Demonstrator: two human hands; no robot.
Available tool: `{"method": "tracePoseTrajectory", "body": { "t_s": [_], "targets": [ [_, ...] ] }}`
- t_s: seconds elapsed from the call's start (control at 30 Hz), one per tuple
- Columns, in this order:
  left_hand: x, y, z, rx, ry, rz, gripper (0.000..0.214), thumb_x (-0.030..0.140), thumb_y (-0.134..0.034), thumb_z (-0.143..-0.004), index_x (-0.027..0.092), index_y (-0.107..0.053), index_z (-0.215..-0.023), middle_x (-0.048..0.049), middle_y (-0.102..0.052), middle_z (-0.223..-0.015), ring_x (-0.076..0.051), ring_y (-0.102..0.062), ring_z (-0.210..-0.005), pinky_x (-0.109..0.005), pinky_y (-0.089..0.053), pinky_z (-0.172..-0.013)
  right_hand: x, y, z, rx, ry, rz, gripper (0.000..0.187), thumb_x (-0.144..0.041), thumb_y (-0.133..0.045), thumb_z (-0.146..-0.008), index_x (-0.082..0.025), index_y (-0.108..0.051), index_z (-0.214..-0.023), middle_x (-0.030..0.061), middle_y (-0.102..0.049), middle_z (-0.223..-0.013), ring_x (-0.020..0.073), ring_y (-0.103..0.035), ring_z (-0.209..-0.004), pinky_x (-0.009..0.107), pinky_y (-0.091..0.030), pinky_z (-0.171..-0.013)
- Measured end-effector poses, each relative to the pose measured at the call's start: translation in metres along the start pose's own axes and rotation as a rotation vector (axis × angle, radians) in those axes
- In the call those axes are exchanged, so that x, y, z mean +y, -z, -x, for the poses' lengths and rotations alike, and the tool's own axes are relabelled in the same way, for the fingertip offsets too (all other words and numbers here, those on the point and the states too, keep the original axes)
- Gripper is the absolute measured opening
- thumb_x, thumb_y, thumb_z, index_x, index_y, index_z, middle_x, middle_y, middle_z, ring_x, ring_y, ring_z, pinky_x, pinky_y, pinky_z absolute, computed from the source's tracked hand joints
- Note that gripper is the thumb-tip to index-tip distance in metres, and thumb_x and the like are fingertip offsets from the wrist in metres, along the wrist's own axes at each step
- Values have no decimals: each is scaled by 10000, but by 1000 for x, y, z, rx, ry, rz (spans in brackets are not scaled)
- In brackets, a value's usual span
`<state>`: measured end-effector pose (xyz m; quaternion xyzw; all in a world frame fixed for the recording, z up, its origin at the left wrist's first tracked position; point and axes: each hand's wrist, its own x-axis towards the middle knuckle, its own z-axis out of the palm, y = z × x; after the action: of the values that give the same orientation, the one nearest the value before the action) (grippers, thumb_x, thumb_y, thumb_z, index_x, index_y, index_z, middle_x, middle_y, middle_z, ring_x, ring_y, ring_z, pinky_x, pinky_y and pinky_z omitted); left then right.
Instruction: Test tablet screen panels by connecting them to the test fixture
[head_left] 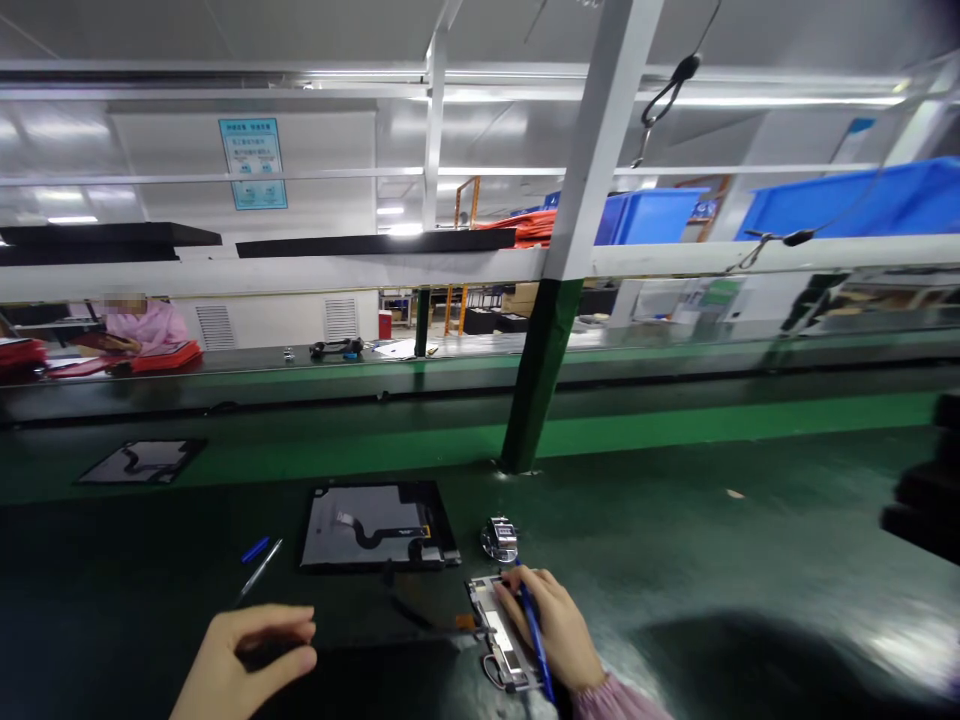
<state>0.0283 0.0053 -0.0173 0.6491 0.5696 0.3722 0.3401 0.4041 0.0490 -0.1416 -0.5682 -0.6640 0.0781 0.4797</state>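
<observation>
My right hand (551,625) holds a blue pen (534,632) and rests its fingers on a small silver metal frame part (499,635) lying on the dark green bench. My left hand (244,665) hovers at the bottom left with fingers curled toward the thumb; nothing shows plainly in it. A tablet panel (375,525) with a black flex cable lies face down just beyond both hands. A small round metal piece (500,538) sits right of the panel, just above my right hand.
A pen with a blue cap (259,565) lies left of the panel. Another panel (142,461) rests on the green conveyor at far left. A green-and-white post (541,385) rises behind. A person in pink (139,325) works across the line. Blue bins (855,200) stand on the shelf.
</observation>
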Motion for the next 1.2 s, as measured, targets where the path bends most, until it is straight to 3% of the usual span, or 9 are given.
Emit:
{"method": "tracePoseTrajectory", "body": {
  "t_s": [0.23, 0.33, 0.47, 0.63, 0.77, 0.83, 0.9, 1.0, 1.2],
  "targets": [
    [6, -7, -30, 178, -94, 108, 313, 415, -773, -662, 185, -755, -873, -59, -759, -755, -254, -717, -730, -323, -588, -683, -66, -19, 19, 235, -47, -404, 296, -500, -612, -865, -254, -449, -852, 136, -702, -1138, 297, -690, -942, 411, -517, -813],
    [-2, -11, -34, 228, -132, 100, 341, 442, -719, -735, 188, -726, -962, -62, -759, -809, -255, -705, -812, -335, -557, -753, -88, -35, 18, 288, -60, -437, 324, -482, -646, -853, -259, -411, -849, 151, -710, -1115, 288, -699, -924, 412, -535, -796],
    [-29, -22, -33, 267, -143, 201, 497, 452, -654, -807, 180, -598, -1219, -93, -730, -1039, -267, -675, -963, -376, -532, -865, -87, -46, 15, 374, 3, -256, 333, -378, -711, -822, -260, -400, -808, 122, -738, -1013, 280, -718, -847, 364, -552, -734],
    [-81, -45, -27, 265, -121, 279, 613, 440, -690, -782, 161, -514, -1299, -140, -583, -1328, -329, -472, -1296, -472, -359, -1105, -70, -42, 22, 150, 243, -119, 182, -269, -607, -866, -259, -427, -895, 156, -622, -1253, 302, -672, -1009, 366, -563, -721],
    [-97, -52, -23, 247, -87, 260, 676, 439, -647, -821, 136, -402, -1374, -173, -458, -1435, -317, -355, -1381, -466, -278, -1153, -64, -38, 27, 61, 312, -71, 214, -287, -608, -862, -252, -415, -948, 204, -493, -1367, 347, -562, -1185, 460, -528, -862],
    [-95, -52, -22, 237, -58, 238, 764, 450, -672, -785, 99, -356, -1387, -205, -451, -1421, -337, -401, -1347, -464, -329, -1126, -65, -38, 27, 61, 298, -73, 246, -312, -620, -857, -253, -400, -947, 208, -490, -1349, 340, -591, -1129, 462, -528, -851],
    [-91, -51, -23, 230, -19, 202, 861, 456, -713, -724, 69, -327, -1389, -223, -487, -1370, -362, -467, -1285, -472, -395, -1075, -67, -38, 27, 67, 277, -80, 254, -327, -619, -857, -255, -393, -949, 182, -543, -1254, 285, -658, -922, 433, -545, -789],
    [-88, -52, -24, 250, 24, 130, 935, 459, -753, -643, 47, -331, -1369, -229, -538, -1298, -398, -482, -1256, -513, -413, -1044, -70, -39, 26, 79, 242, -102, 273, -352, -630, -845, -257, -399, -954, 98, -606, -1035, 189, -621, -631, 349, -553, -641],
    [-91, -54, -26, 297, 73, 89, 1019, 500, -758, -582, -3, -333, -1360, -259, -529, -1269, -431, -413, -1299, -539, -368, -1068, -68, -42, 25, 102, 213, -132, 324, -387, -670, -816, -244, -423, -971, -17, -574, -740, 161, -573, -516, 266, -516, -505]
  ]
}}
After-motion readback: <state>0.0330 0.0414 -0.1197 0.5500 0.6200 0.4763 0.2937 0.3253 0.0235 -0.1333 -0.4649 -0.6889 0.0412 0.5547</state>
